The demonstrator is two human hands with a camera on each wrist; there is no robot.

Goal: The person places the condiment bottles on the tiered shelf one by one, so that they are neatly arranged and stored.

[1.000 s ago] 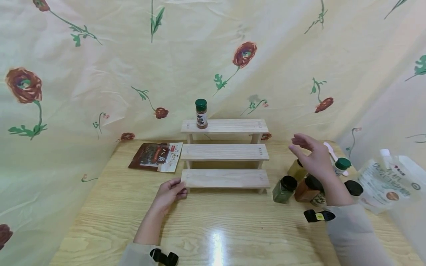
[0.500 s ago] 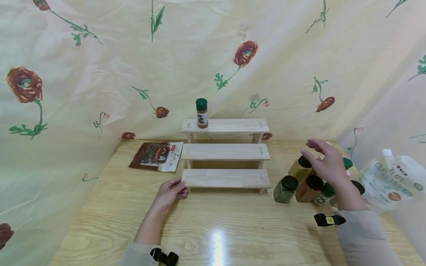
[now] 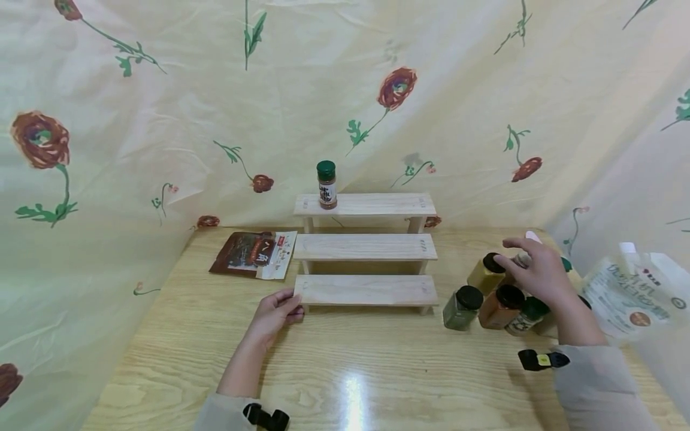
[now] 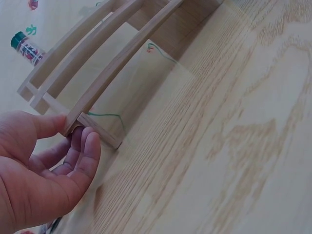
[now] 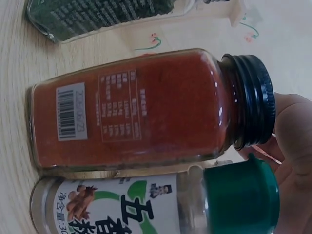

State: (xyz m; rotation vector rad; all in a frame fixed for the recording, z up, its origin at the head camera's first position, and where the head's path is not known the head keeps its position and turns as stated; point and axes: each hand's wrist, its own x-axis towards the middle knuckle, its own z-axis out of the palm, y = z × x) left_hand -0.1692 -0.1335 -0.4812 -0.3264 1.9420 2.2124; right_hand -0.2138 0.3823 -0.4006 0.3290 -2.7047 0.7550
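Note:
My left hand point(image 3: 272, 317) grips the left end of the lowest step of a pale wooden three-step rack point(image 3: 366, 290). In the left wrist view, the thumb lies over the step's end and the curled fingers are under it. A green-capped seasoning bottle point(image 3: 326, 185) stands on the top step's left end. At the right, my right hand point(image 3: 541, 275) is low over several spice jars, thumb and index finger apart, with a pale object between them partly hidden. Near it stand a yellow-filled jar point(image 3: 486, 274), a red powder jar point(image 5: 141, 109) and a green-capped five-spice bottle point(image 5: 243, 197).
A black-lidded jar of green flakes point(image 3: 462, 308) stands nearest the rack. A brown and white packet point(image 3: 253, 255) lies left of the rack. A white spouted pouch point(image 3: 633, 293) leans at the far right. Flowered cloth point(image 3: 242, 108) hangs behind the table.
My right hand has moved right and down to the back of the jar group, uncovering the green-capped five-spice bottle. The left hand keeps its hold on the rack.

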